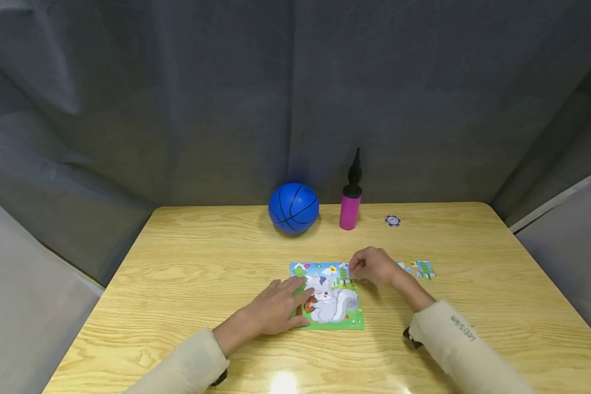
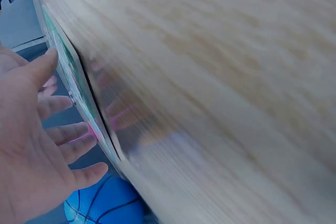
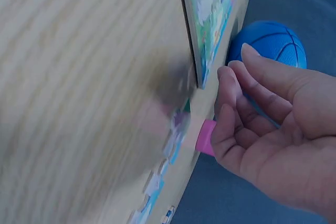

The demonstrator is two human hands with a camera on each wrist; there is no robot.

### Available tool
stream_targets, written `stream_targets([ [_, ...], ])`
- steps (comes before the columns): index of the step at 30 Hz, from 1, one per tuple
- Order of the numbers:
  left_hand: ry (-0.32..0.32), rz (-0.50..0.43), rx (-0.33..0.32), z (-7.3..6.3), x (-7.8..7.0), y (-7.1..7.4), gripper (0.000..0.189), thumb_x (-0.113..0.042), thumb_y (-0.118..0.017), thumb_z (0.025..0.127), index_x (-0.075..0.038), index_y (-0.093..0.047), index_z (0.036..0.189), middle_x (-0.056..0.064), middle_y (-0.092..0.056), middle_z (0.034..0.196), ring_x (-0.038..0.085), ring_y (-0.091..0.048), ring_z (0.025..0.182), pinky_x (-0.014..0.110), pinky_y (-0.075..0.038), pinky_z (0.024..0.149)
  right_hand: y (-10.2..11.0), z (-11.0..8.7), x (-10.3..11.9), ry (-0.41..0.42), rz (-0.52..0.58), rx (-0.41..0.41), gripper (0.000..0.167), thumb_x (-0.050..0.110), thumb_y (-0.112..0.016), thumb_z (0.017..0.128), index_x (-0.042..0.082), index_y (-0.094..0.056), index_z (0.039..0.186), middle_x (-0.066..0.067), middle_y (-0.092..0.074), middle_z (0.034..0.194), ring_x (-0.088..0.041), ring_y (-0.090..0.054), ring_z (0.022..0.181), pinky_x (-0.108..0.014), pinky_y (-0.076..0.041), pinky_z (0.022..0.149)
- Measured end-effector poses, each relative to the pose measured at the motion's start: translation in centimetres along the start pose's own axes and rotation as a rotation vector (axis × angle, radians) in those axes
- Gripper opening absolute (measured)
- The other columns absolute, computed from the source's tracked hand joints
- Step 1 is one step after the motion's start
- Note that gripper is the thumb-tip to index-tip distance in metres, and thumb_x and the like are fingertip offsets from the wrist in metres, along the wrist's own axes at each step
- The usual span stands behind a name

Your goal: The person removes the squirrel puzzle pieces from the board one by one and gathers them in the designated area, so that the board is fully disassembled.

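A squirrel picture puzzle (image 1: pixel 327 309) in a flat green-edged board lies on the table. My left hand (image 1: pixel 276 306) rests over its left side, fingers spread across the picture. In the left wrist view, those extended fingers (image 2: pixel 79 129) are along the board's face. My right hand (image 1: pixel 374 266) is at the puzzle's upper right corner, which it partly covers. The right wrist view shows that hand's fingers loosely bent, thumb a little apart and nothing visible between them. Several loose puzzle pieces (image 1: pixel 418 268) lie in a row just right of this hand.
A blue basketball (image 1: pixel 293 208) sits near the table's back edge. Beside it stands a pink hand pump (image 1: pixel 349 212) with a black top. A small blue-and-white round chip (image 1: pixel 392 220) lies farther right. Dark cloth (image 1: pixel 216 109) hangs behind the wooden table (image 1: pixel 197 262).
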State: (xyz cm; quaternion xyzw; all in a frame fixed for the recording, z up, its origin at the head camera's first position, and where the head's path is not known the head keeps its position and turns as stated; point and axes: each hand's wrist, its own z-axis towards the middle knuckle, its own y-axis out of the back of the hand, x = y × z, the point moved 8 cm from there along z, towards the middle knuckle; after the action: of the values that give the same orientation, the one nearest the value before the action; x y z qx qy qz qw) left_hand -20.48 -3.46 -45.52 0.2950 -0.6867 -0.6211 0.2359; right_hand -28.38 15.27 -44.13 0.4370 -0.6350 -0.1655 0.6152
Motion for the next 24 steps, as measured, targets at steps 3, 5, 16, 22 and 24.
stream_targets([
  [3,-0.011,-0.006,0.010,0.2,-0.5,-0.1,0.067,-0.057,-0.046,0.093,-0.019,-0.035,0.148,0.011,-0.032,0.154,0.026,-0.032,0.142,0.052,-0.036,0.109,-0.6,0.0,0.2,0.004,0.008,0.005,0.003,0.007,-0.071,0.083,0.006,-0.068,0.083,-0.001,-0.063,0.071,-0.010,-0.051,0.061,-0.024,-0.044,0.058],
  [5,-0.017,-0.011,0.021,0.3,-1.0,-0.2,0.068,-0.058,-0.045,0.093,-0.020,-0.033,0.149,0.011,-0.030,0.155,0.026,-0.030,0.143,0.052,-0.035,0.109,-1.0,-0.1,0.3,0.012,0.005,0.010,0.004,0.008,-0.072,0.082,0.007,-0.068,0.083,0.000,-0.063,0.072,-0.010,-0.051,0.062,-0.024,-0.043,0.059],
  [16,-0.083,-0.047,0.064,0.8,-4.2,-1.1,0.065,-0.061,-0.031,0.096,-0.025,-0.028,0.150,0.020,-0.016,0.158,0.032,-0.018,0.147,0.049,-0.028,0.115,-2.4,-0.5,0.8,0.074,0.024,0.038,0.006,0.008,-0.071,0.083,0.005,-0.068,0.088,-0.002,-0.065,0.075,-0.010,-0.053,0.068,-0.024,-0.046,0.063],
  [22,-0.069,-0.020,0.096,1.1,-4.7,-1.3,0.065,-0.061,-0.031,0.095,-0.026,-0.028,0.150,0.023,-0.019,0.156,0.033,-0.019,0.146,0.046,-0.028,0.115,-2.8,-0.7,1.0,0.086,0.036,0.064,0.007,0.007,-0.069,0.084,0.004,-0.068,0.091,-0.001,-0.062,0.076,-0.011,-0.052,0.069,-0.023,-0.045,0.062],
  [24,-0.063,-0.010,0.097,1.1,-4.8,-1.3,0.065,-0.061,-0.032,0.095,-0.026,-0.028,0.150,0.023,-0.020,0.156,0.033,-0.020,0.146,0.045,-0.028,0.115,-2.9,-0.7,0.9,0.093,0.043,0.074,0.007,0.006,-0.068,0.085,0.003,-0.067,0.092,-0.001,-0.062,0.077,-0.011,-0.052,0.070,-0.022,-0.045,0.061],
])
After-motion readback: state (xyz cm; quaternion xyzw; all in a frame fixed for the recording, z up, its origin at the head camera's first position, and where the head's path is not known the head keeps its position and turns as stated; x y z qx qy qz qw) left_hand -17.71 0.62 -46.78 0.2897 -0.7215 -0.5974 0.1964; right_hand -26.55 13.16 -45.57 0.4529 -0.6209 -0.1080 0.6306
